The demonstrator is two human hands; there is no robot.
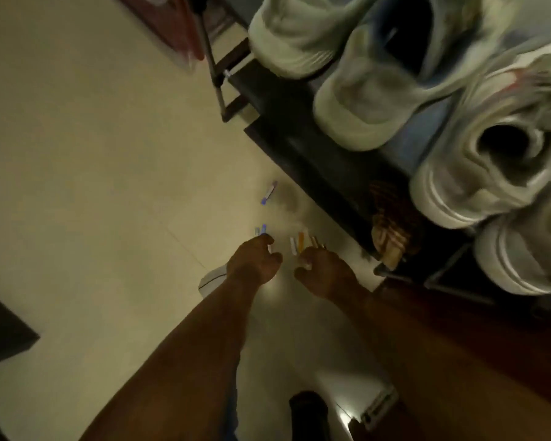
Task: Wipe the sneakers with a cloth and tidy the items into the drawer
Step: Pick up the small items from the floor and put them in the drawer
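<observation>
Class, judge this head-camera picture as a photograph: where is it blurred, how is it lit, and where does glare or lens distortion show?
Head view: dim, yellowish light; motion blur smears the sneakers on the dark rack most; a small glare spot lies on the floor between the left hand and right hand; the small coloured items are too soft to identify; wide-angle distortion tilts the rack.

Motion blur smears the pale sneakers [477, 160] on the dark shelf [315, 160], and the right edge cuts off two of them. The small pens [300, 241] on the floor [93, 186] are too blurred to identify, and both hands' fingertips hide what they touch.
</observation>
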